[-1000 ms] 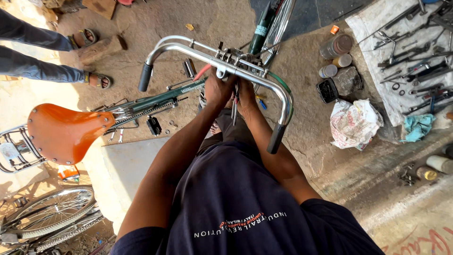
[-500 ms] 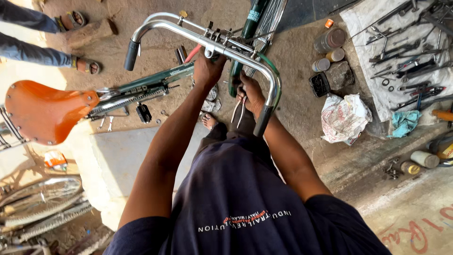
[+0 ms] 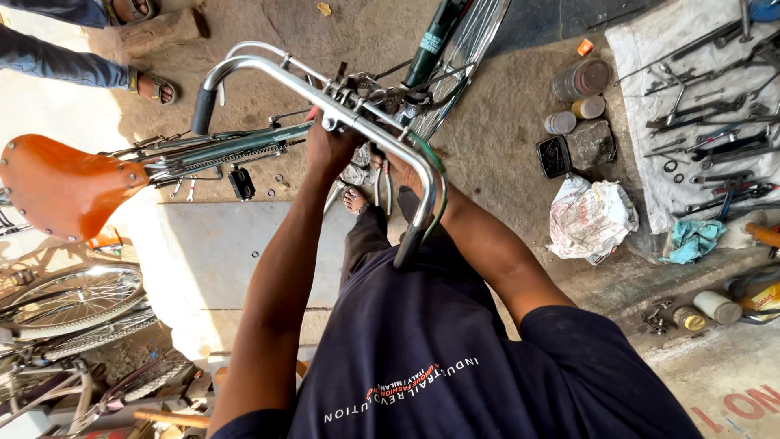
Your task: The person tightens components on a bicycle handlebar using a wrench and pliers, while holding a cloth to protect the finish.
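Note:
A chrome bicycle handlebar (image 3: 268, 77) with dark grips crosses the middle of the view, above the green frame (image 3: 219, 150) and the orange-brown saddle (image 3: 61, 187). My left hand (image 3: 329, 146) is closed at the stem clamp under the bar. A bit of red tool handle (image 3: 312, 114) sticks out above its fingers. My right hand (image 3: 406, 169) is just right of the stem, pressed against the bar's right bend near thin metal brake rods (image 3: 382, 185). The bar hides its fingers. My foot (image 3: 355, 199) shows on the ground below.
A white cloth (image 3: 650, 57) at the right carries several spanners and tools. Beside it are tins (image 3: 581, 79), a stone (image 3: 591, 142), a crumpled bag (image 3: 589, 219) and a teal rag (image 3: 691, 240). Another person's sandalled feet (image 3: 150, 85) stand top left. Spare wheels (image 3: 69, 297) lie lower left.
Both hands stay at the stem. The handlebar and saddle sit a little lower and to the right in the view, as my head has shifted.

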